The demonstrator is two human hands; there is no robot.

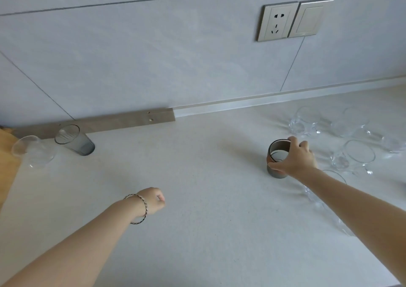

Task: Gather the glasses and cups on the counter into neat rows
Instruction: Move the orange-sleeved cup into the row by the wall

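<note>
My right hand grips the rim of a brown and grey ceramic cup that stands on the pale counter right of centre. Several clear glasses are grouped to its right, one partly hidden under my right forearm. At the far left stand a smoky grey tumbler and a clear glass side by side. My left hand hovers over the counter's middle with its fingers curled in and nothing in it; a bracelet circles the wrist.
A grey tiled wall rises behind the counter, with a socket and switch plate at upper right. A wooden strip runs along the wall's foot at left. A wooden surface borders the counter's left edge.
</note>
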